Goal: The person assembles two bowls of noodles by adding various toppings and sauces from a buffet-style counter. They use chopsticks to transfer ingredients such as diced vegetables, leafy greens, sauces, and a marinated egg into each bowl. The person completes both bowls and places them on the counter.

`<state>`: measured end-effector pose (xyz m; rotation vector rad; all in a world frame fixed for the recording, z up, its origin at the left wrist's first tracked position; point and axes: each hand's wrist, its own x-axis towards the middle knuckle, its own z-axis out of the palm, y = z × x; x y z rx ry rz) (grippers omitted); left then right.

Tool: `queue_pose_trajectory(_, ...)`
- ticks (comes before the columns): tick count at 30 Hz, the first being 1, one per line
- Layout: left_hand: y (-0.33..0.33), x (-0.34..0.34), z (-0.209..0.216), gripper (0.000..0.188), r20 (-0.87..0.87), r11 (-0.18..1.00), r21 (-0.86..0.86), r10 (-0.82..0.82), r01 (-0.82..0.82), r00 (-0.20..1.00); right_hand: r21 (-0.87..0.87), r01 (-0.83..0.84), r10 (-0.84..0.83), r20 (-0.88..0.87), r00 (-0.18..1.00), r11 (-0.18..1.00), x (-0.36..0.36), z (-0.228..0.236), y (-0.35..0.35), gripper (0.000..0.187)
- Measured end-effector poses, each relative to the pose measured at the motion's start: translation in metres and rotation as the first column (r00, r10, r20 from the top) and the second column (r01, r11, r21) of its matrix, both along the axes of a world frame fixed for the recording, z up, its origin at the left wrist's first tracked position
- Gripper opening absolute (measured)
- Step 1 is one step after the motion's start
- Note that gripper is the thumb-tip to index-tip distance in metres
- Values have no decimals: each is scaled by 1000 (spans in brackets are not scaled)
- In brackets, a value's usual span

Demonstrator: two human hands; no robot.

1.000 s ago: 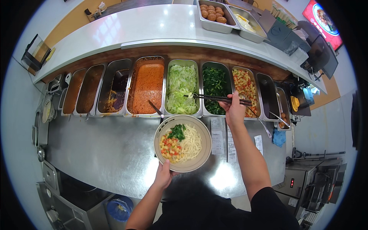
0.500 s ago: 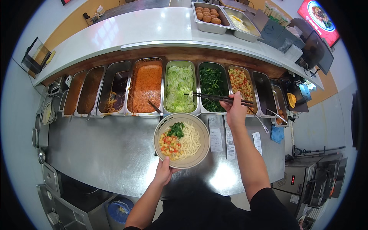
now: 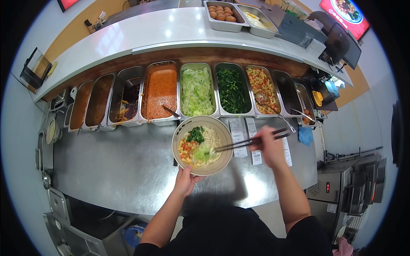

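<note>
My left hand (image 3: 186,179) grips the near rim of a beige bowl (image 3: 227,147), held over the steel counter. White noodles (image 3: 212,135), chopped dark greens (image 3: 196,135) and diced red-and-yellow vegetables (image 3: 186,150) lie in the bowl. Pale green shredded lettuce (image 3: 202,152), blurred by motion, is over the noodles at the chopstick tips. Dark chopsticks (image 3: 241,144) are held in my right hand (image 3: 268,147), which is right of the bowl with its fingers closed round them. Straight ahead of the bowl is a steel pan of shredded lettuce (image 3: 197,91).
A row of steel pans runs along the back: orange-red sauce (image 3: 160,91), chopped greens (image 3: 231,89), diced vegetables with a spoon (image 3: 261,87). Paper slips (image 3: 256,158) lie on the steel counter (image 3: 106,166). On the raised white ledge (image 3: 141,32) stands a tray of brown eggs (image 3: 222,13).
The chopsticks in my right hand have come from the lettuce pan down to the bowl, and lettuce is now over the noodles. My left hand still holds the bowl.
</note>
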<state>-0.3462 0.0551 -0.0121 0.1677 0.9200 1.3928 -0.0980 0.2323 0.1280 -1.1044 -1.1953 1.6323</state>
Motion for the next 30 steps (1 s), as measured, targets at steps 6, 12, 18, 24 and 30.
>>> queue_pose_trajectory(6, 0, 3, 17, 52, -71, 999, -48, 22, -25, 997, 178, -86, 56, 164, 985, 980, -4, 10, -44, 24)
queue_pose_trajectory(12, -40, 12, 27, 54, -90, 991, -99, 79, -87, 993, 320, -46, 15, 100, 995, 946, -22, 58, -48, 30)
queue_pose_trajectory(18, -127, 24, 36, 50, -109, 965, -125, 219, -232, 970, 401, -151, 86, 175, 981, 904, -96, 65, -3, 25)
queue_pose_trajectory(24, -196, -10, 11, 45, -21, 925, -163, 344, -342, 939, 334, -478, 61, 766, 640, 812, -204, -14, 37, 40)
queue_pose_trajectory(30, -207, -79, -7, 45, -4, 938, -121, 326, -324, 945, 180, -514, 93, 883, 460, 839, -276, -29, 35, 41)
